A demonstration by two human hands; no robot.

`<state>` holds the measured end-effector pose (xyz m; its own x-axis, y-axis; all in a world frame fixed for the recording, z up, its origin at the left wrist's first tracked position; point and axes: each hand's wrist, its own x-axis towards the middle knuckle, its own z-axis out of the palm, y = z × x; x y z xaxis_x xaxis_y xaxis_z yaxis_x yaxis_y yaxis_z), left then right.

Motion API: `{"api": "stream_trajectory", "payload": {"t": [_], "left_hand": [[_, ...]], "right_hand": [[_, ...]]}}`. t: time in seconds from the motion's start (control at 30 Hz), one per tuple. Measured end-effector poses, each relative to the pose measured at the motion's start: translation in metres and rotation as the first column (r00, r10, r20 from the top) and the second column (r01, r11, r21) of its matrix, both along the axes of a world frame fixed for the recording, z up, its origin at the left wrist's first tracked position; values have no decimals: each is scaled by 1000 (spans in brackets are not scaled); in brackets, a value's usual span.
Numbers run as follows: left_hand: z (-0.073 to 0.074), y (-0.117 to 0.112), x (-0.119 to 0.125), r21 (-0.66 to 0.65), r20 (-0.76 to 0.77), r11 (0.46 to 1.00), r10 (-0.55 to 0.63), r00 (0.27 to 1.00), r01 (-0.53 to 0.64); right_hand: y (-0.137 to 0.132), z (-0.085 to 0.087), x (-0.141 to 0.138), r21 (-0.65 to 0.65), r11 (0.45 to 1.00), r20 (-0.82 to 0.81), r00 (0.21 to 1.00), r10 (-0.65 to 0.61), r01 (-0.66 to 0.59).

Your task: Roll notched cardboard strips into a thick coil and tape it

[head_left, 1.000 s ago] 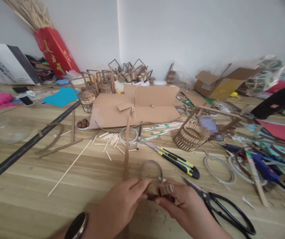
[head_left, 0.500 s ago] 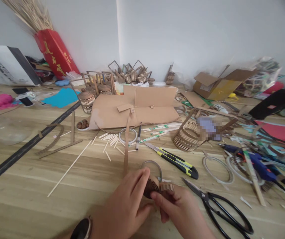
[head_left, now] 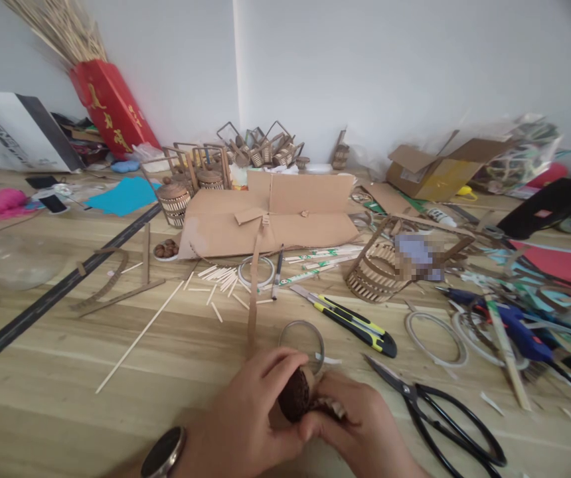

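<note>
My left hand [head_left: 250, 415], with a watch on its wrist, and my right hand [head_left: 360, 428] are both closed around a small roll of corrugated cardboard [head_left: 296, 397] low in the middle of the view. The roll's dark coiled end faces the camera. A long cardboard strip [head_left: 254, 285] runs from the roll away across the wooden floor. A clear tape ring [head_left: 302, 340] lies just beyond my fingers.
Black scissors [head_left: 445, 418] lie right of my hands, and a yellow-black utility knife [head_left: 350, 320] beyond them. A flattened cardboard sheet [head_left: 270, 212], small cardboard baskets [head_left: 173, 199], loose sticks [head_left: 218, 279], a tipped basket frame [head_left: 380, 269] and a glue gun [head_left: 509, 318] crowd the floor.
My hands have drawn closer to me and turned the roll, so its dark coiled end now faces up. My fingers have closed tighter around it.
</note>
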<state>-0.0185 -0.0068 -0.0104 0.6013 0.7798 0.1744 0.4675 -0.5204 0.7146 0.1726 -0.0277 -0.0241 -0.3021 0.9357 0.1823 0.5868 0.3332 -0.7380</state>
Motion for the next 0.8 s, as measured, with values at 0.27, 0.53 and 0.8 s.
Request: {"api": "stream_trajectory", "payload": {"t": [0.27, 0.53, 0.8], "left_hand": [[9, 2, 0, -221, 167, 974, -23, 986, 60], [5, 4, -3, -235, 151, 964, -92, 984, 126], [5, 5, -4, -258, 110, 955, -124, 986, 149]], "right_hand": [[-2, -4, 6, 166, 983, -88, 994, -64, 78], [-1, 8, -5, 380, 922, -172, 985, -16, 82], [-3, 0, 1, 272, 959, -156, 987, -40, 82]]}}
